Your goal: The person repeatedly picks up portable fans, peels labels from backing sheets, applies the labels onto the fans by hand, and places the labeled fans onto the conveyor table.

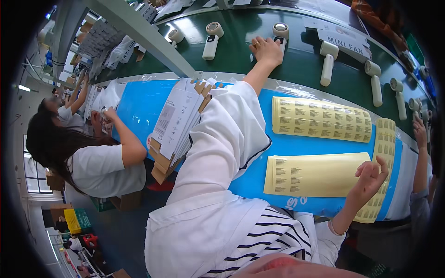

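Note:
My left hand (268, 52) reaches out over the green belt. Its fingers close round a white handheld fan (281, 31), hiding most of the handle. Above the yellow label sheets, my right hand (368, 180) is raised with its fingers loosely bent and apart, and nothing shows in it. A partly used label sheet (324, 173) lies beside it, with labels left at its left end. Beyond that lies a fuller label sheet (320, 118). A third label sheet (384, 139) sits to the right, partly behind my right hand.
More handheld fans (328, 65) lie spaced along the green belt (259, 18). A stack of folded white cartons (174, 120) stands on the blue work surface (139, 104), left of my left arm. A metal post (143, 34) slants overhead. Co-workers (102, 157) sit at left; another person's arm (420, 157) reaches in at right.

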`<action>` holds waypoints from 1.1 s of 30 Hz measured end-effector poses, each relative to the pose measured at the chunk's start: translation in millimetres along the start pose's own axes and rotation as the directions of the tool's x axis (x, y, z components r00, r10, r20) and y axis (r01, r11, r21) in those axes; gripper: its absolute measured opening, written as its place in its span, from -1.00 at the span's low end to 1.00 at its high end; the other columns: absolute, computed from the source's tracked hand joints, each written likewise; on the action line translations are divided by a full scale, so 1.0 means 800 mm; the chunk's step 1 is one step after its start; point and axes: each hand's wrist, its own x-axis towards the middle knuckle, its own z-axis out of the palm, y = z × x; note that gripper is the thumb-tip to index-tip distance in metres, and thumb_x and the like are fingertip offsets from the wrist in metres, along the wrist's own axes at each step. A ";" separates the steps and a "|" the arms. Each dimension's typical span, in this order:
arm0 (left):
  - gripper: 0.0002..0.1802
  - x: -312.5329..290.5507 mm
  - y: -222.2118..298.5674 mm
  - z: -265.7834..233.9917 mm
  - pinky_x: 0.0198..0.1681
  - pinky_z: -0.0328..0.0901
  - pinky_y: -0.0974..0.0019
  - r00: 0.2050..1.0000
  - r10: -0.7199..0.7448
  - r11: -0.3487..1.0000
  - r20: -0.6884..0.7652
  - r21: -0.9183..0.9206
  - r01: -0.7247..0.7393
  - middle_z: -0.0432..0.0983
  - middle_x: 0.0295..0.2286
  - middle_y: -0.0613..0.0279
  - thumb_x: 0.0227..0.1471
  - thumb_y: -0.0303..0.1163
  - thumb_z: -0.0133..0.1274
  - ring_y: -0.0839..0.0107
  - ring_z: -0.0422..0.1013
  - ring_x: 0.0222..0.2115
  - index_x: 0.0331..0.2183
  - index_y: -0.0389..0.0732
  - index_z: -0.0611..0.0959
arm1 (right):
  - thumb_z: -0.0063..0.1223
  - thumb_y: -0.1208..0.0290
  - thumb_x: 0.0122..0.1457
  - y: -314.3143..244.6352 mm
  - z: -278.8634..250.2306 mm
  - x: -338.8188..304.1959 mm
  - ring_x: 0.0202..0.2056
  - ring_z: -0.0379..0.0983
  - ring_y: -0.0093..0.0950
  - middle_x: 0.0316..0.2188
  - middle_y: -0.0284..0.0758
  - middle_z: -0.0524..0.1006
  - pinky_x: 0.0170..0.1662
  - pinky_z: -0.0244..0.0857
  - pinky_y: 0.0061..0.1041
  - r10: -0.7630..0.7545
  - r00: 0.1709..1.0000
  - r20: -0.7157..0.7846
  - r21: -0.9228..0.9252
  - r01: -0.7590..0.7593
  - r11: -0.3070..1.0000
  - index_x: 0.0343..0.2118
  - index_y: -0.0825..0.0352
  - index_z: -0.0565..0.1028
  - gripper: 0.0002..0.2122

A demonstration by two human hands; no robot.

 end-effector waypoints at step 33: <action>-0.69 -0.171 0.135 -0.165 -0.30 0.36 0.31 0.715 0.577 -0.030 0.393 -0.865 0.500 0.42 -0.44 0.13 0.13 -0.27 -0.06 0.34 0.43 -0.42 -0.30 -0.38 0.44 | 0.23 0.50 -0.19 0.003 0.062 -0.076 -0.48 0.34 -0.42 -0.57 -0.42 0.43 -0.40 0.21 -0.43 -0.064 0.875 0.480 -0.368 0.267 0.890 -0.49 0.23 0.54 -0.87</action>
